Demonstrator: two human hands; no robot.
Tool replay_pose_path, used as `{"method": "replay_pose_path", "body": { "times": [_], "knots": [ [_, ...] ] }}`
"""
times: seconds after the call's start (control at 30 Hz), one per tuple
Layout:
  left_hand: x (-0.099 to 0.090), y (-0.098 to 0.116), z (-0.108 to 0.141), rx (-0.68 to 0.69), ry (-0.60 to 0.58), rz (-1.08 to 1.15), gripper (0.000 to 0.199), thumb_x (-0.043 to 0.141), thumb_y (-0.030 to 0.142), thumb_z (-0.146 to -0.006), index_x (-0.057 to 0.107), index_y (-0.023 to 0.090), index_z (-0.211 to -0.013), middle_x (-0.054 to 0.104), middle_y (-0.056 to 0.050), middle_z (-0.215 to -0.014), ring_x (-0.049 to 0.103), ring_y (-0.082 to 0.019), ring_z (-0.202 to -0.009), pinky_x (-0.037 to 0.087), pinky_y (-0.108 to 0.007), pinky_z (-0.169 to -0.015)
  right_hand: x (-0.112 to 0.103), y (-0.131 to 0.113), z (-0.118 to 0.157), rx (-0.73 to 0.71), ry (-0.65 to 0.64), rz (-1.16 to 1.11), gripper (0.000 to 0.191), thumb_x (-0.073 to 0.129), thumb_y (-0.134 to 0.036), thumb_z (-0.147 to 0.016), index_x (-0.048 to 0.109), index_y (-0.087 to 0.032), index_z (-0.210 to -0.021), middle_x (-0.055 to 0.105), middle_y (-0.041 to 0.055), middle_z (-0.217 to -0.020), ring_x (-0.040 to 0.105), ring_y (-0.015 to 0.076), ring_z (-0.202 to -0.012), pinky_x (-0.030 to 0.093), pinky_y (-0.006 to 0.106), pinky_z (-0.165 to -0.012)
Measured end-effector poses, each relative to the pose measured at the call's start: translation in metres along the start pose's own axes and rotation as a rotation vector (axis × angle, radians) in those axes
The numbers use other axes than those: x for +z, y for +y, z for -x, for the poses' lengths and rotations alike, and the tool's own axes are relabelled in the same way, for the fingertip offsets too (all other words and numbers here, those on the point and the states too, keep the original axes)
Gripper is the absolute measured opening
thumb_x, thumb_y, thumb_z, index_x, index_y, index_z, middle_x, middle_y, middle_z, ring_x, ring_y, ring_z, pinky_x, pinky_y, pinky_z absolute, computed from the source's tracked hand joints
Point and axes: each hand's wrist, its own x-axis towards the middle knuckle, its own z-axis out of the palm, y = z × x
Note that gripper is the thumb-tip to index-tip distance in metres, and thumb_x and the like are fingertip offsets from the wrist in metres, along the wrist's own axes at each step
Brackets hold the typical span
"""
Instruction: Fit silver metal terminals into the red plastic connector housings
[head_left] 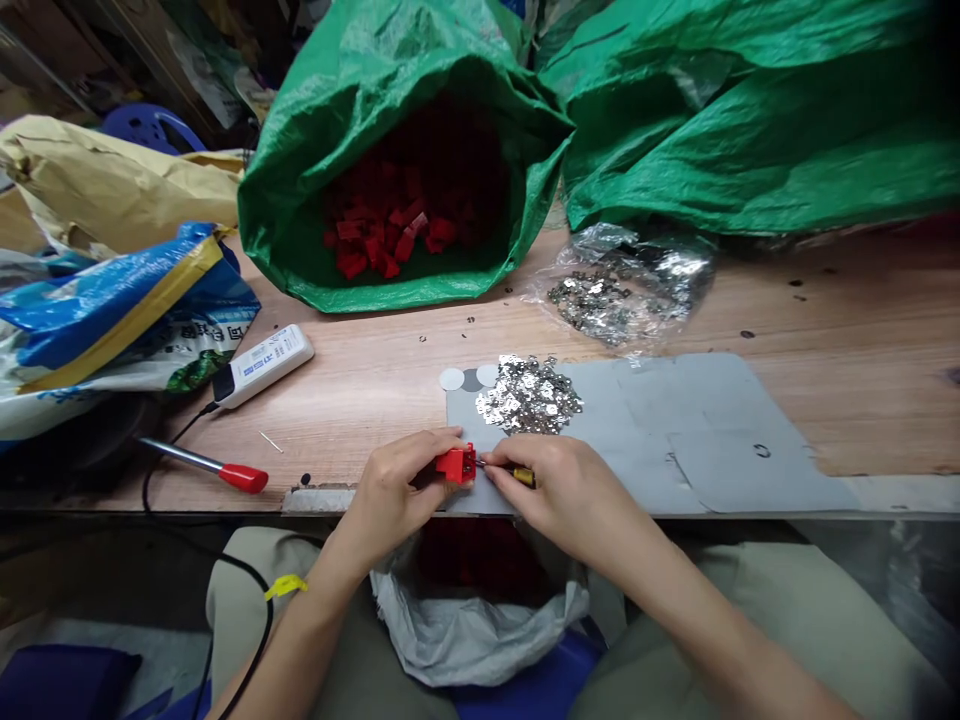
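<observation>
Red block point(453, 465): pinched between thumb and fingers of the left hand point(405, 482), in the gap between the two hands, just over the near edge of the grey mat point(630, 430). Colour bright, even red. Form boxy with a stepped outline; broader body toward the left palm, partly covered by the fingers. Face turned toward the right hand shows small dark openings; whether anything sits inside them is too small to tell.

Right hand point(551, 485): closed on a slim tool point(524, 477), brass-coloured at its visible end, thin tip directed at the open face. Contact between tip and block: cannot tell.

Just beyond both hands: heap of flat, shiny metal pieces point(531, 394), loosely piled on the mat. Farther out, ahead of the left hand: green sack point(300, 235), mouth facing the hands, many red pieces point(390, 230) inside. Below the hands: white sack point(480, 640), red within.
</observation>
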Motion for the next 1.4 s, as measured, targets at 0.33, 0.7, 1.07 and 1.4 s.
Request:
{"method": "replay_pose_path", "body": {
  "times": [0.33,0.7,1.07,1.4],
  "knots": [
    [0.001,0.0,0.0,-0.013,0.05,-0.002,0.037,0.075,0.011,-0.08,0.069,0.019,-0.116,0.074,-0.009,-0.118,0.07,-0.023,-0.11,0.057,-0.034,-0.097,-0.002,0.004,0.001,-0.026,0.017,-0.046,0.013,0.062,-0.01,-0.09,0.073,-0.018,-0.087,0.073,0.0025,-0.083,0.067,0.02,-0.078,0.045,0.028,-0.07],
    [0.0,0.001,-0.001,-0.009,0.04,0.035,0.033,0.072,0.01,-0.082,0.069,0.018,-0.113,0.075,-0.01,-0.116,0.07,-0.022,-0.111,0.057,-0.033,-0.098,-0.001,0.004,0.004,-0.073,0.04,-0.022,0.016,0.058,-0.01,-0.09,0.071,-0.018,-0.088,0.073,0.0021,-0.083,0.068,0.0184,-0.075,0.047,0.027,-0.065],
    [0.0,0.001,-0.001,0.024,0.039,0.036,0.035,0.066,0.003,-0.081,0.068,0.016,-0.113,0.075,-0.012,-0.115,0.07,-0.023,-0.112,0.058,-0.034,-0.098,-0.001,0.008,0.004,-0.088,0.068,-0.079,0.016,0.058,-0.012,-0.09,0.072,-0.019,-0.09,0.075,0.0033,-0.086,0.068,0.0183,-0.075,0.049,0.027,-0.066],
    [-0.001,0.003,-0.003,0.041,0.008,0.03,0.032,0.064,0.003,-0.082,0.067,0.016,-0.111,0.076,-0.011,-0.111,0.069,-0.023,-0.114,0.057,-0.035,-0.099,0.006,0.002,0.007,-0.09,0.085,0.083,0.019,0.053,-0.014,-0.094,0.069,-0.019,-0.084,0.072,0.0047,-0.081,0.067,0.0186,-0.07,0.044,0.027,-0.061]
  ]
}}
